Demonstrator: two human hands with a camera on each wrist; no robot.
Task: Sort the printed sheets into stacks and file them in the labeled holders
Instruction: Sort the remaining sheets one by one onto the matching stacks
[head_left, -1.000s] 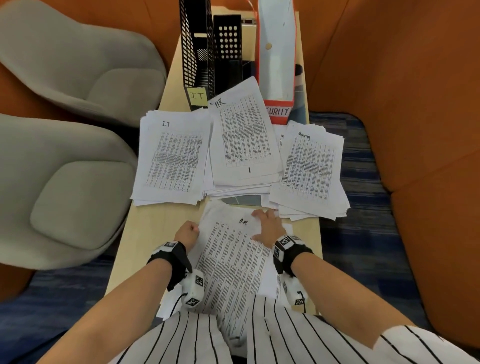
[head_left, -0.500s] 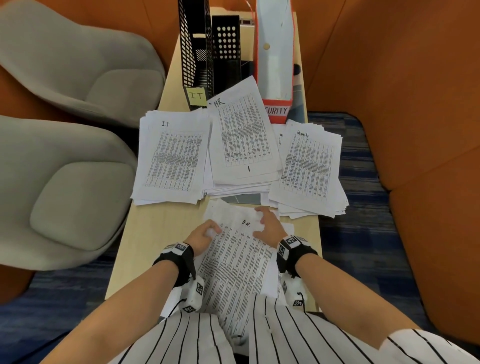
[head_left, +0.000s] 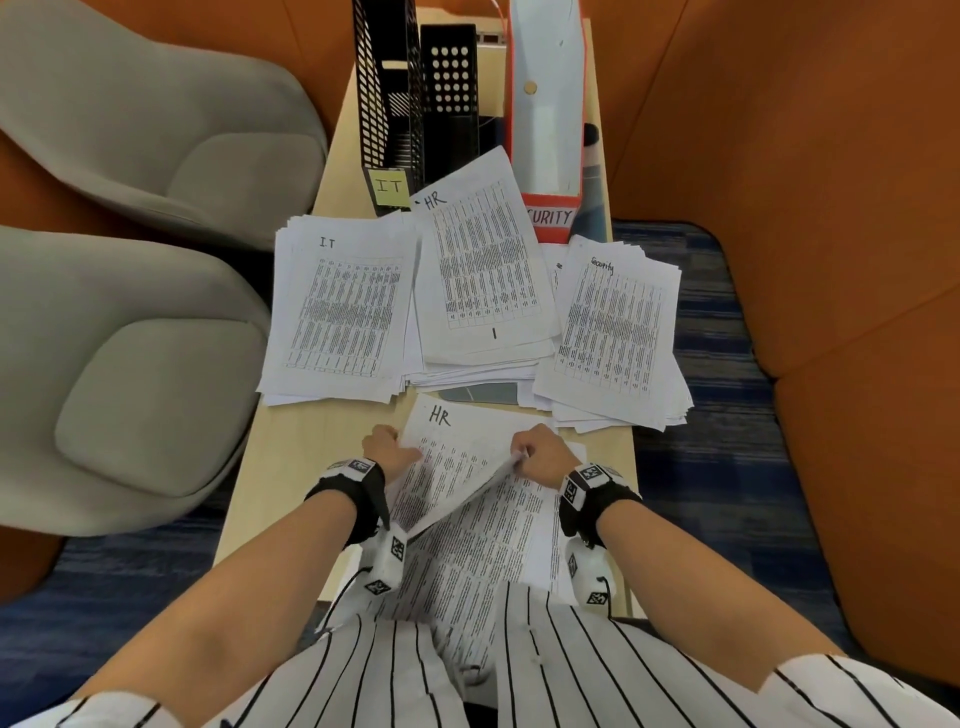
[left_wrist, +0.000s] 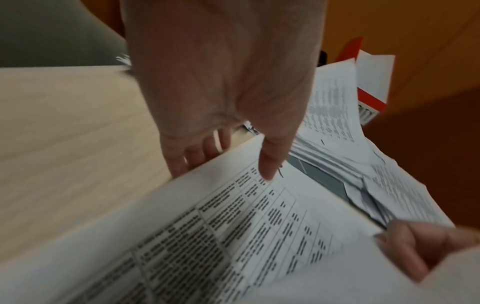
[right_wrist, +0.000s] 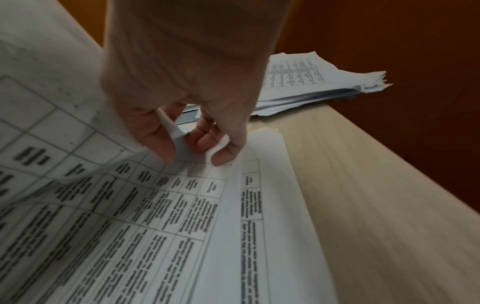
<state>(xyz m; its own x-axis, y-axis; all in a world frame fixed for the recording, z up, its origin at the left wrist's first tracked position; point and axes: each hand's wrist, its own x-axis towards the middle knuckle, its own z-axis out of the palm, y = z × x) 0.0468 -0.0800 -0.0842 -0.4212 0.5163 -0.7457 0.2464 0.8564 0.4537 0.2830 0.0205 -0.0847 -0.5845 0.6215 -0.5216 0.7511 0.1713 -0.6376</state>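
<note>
"IT" is written on the yellow note (head_left: 390, 188); right of it, "HR" heads the middle stack (head_left: 480, 270), "URITY" marks the red holder (head_left: 550, 215).

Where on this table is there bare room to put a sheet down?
Bare wood shows on the table left of the left hand, below the IT stack. A thin strip lies right of the right hand, below the Security stack. The middle is crowded: the three stacks, with the HR stack, overlap, and the holders fill the far end.

Our left hand (head_left: 387, 451) and right hand (head_left: 540, 457) reach forward from banded wrists, fingers curled and pinching, forearms angled inward.
</note>
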